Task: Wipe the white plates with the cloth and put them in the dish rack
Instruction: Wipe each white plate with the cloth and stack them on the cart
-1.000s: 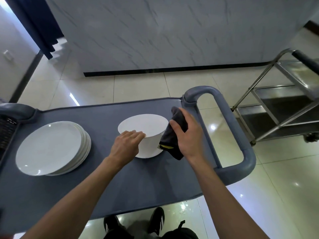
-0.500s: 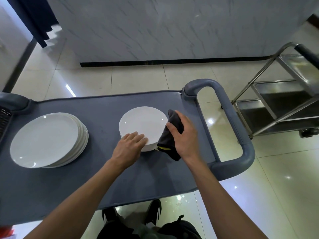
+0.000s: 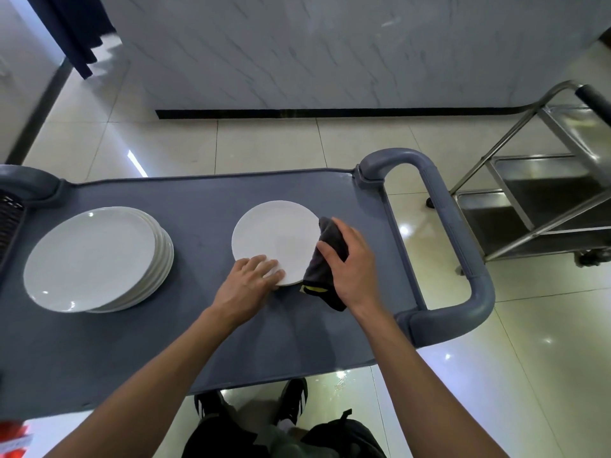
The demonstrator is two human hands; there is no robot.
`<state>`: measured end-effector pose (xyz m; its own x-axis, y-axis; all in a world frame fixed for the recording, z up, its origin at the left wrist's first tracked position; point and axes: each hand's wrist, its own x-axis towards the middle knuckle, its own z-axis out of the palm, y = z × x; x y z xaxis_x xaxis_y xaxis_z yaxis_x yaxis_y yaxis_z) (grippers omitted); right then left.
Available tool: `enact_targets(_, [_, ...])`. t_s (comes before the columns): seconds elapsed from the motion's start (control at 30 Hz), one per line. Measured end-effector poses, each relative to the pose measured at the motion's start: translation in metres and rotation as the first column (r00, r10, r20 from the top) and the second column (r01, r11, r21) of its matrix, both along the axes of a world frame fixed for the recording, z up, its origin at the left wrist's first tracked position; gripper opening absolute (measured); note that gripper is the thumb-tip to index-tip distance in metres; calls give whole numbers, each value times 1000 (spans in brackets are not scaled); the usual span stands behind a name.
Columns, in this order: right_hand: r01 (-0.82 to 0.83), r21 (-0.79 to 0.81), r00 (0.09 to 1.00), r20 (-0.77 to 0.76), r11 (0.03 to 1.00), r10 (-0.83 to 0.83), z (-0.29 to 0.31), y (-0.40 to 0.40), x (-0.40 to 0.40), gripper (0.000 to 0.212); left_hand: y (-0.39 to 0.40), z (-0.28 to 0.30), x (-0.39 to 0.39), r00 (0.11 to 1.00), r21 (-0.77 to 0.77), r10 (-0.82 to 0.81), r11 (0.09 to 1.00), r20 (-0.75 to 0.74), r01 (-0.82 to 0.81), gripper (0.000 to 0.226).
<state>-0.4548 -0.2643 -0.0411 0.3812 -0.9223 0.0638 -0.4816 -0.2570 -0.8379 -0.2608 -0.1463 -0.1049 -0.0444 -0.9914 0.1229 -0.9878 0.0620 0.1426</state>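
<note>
While the left hand [image 3: 246, 285] rests with straight fingers on the near rim of the small plate [image 3: 276, 241], the right hand [image 3: 352, 266] grips the dark cloth [image 3: 325, 259] at the plate's right rim. This plate lies near the right edge of the grey cart [image 3: 198, 209]; a stack of plates [image 3: 96, 259] sits toward the left edge. The rack is perhaps the dark grid [image 3: 10, 223] at the far left. A hard wipe could slide the plate toward the cart's edge, because flat fingers only press it.

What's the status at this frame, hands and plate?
Left hand flat on white plate, steadying. Right hand grips dark cloth at plate's right edge. Plate stack waits left; nothing blocking.
</note>
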Motion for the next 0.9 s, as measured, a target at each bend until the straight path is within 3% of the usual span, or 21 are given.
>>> enact_targets(0.27, [-102, -96, 992, -79, 990, 94, -2, 4, 16, 47, 1, 3, 1, 998, 16, 44, 999, -37, -44, 22])
enact_targets(0.47, [-188, -155, 979, -110, 970, 172, 3, 8, 47, 49, 13, 21, 22, 978, -36, 189, 981, -85, -193, 26])
enact_targets(0.9, [-424, -352, 903, -234, 835, 360, 19, 71, 183, 42, 101, 72, 125, 810, -61, 536, 824, -239, -563, 28])
